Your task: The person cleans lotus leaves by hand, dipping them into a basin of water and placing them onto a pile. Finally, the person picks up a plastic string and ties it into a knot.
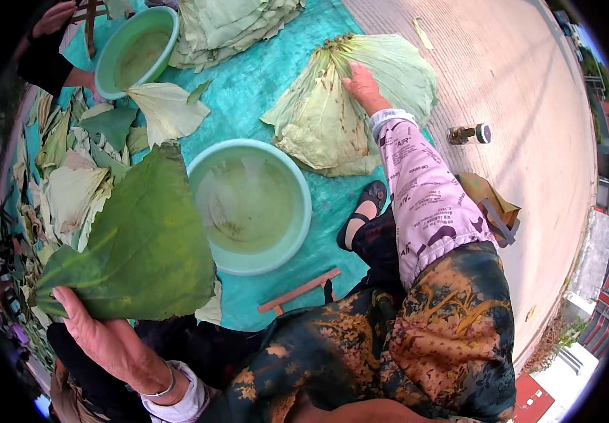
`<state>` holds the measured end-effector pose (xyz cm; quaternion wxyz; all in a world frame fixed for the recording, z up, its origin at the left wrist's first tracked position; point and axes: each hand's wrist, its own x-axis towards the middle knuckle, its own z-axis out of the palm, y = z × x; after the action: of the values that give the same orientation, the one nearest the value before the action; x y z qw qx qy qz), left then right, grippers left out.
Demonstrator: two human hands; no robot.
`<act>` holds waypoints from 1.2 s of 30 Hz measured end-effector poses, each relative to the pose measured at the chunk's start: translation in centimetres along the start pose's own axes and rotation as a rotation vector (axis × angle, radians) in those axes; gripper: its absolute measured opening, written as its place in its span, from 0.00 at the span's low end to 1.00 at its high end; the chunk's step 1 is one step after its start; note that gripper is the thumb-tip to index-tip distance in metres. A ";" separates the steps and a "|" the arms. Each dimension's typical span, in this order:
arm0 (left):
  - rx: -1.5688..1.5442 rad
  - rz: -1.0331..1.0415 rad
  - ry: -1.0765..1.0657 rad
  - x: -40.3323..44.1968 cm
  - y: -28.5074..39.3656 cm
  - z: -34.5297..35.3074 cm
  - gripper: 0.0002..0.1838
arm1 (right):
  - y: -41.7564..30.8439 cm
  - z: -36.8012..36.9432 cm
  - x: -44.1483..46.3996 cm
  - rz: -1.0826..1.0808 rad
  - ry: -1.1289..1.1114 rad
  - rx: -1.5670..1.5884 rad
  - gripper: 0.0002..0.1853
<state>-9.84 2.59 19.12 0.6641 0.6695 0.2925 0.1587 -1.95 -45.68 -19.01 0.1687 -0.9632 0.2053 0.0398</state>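
A large dark-green leaf, seemingly a lotus leaf, is pinched at its edge by my left hand, thumb on top and fingers underneath. It hangs over the left rim of a pale green basin of cloudy water. Farther off, my right hand lies on a fan-shaped stack of pale dried leaves, fingers stretched out near the gathered stem end. The fingertips are small and partly unclear.
Loose leaves are heaped at left. Another pale stack and a second green basin stand at the back, beside a co-worker's arm. A jar lies on the concrete, right of the turquoise sheet. A wooden stool edge is near my legs.
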 end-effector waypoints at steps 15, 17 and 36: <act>0.120 -0.025 -0.036 -0.6 0.5 3.4 0.20 | -0.2 -0.4 4.3 -0.107 0.051 -0.258 0.25; 0.105 -0.055 -0.040 -0.7 1.6 2.5 0.20 | -1.2 -2.4 3.5 -0.121 0.070 -0.279 0.24; 0.181 -0.108 -0.096 -0.1 1.6 8.2 0.18 | 1.4 -0.9 7.0 0.046 -0.248 -0.267 0.25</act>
<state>-4.69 -3.92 20.15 0.6217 0.7169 0.3090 0.0632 3.90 -49.94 -19.59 0.0624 -0.9599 0.1976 0.1889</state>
